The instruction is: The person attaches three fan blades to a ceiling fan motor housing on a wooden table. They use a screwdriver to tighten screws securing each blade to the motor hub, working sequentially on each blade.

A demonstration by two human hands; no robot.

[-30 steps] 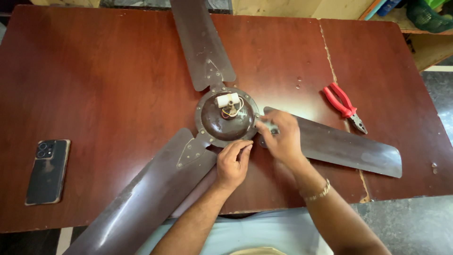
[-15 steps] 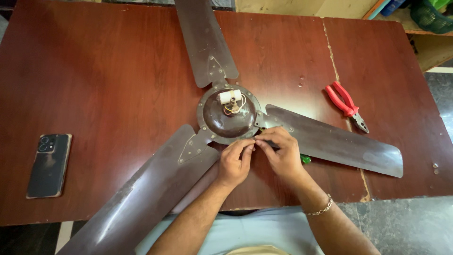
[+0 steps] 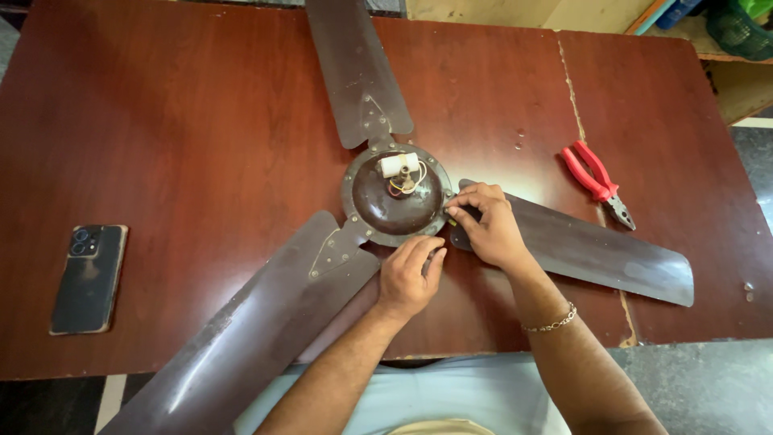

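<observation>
Both hands work at the near rim of the hub (image 3: 398, 197), the round brown motor housing of a ceiling fan lying on the table (image 3: 161, 121). Left hand (image 3: 409, 278) rests palm down just below the hub, fingers loosely curled with their tips at its lower edge; whether it grips anything cannot be told. Right hand (image 3: 487, 225) sits at the hub's right side, fingertips pinched together against the rim where the right blade (image 3: 596, 250) joins; something small may be between them, but it is too small to tell.

From the hub, three dark blades spread out. The near-left blade (image 3: 250, 338) runs down and left, past the table's near edge. The right blade's long axis points right and slightly toward the person. The far blade (image 3: 354, 68) points straight away. On top of the hub sit a white block (image 3: 398, 164) and coloured wires.

Left of the hub, well apart, lies a dark phone (image 3: 88, 278), long axis running near to far. Right of the hub, beyond the right blade, lie red pliers (image 3: 597, 181), jaws pointing near-right.
</observation>
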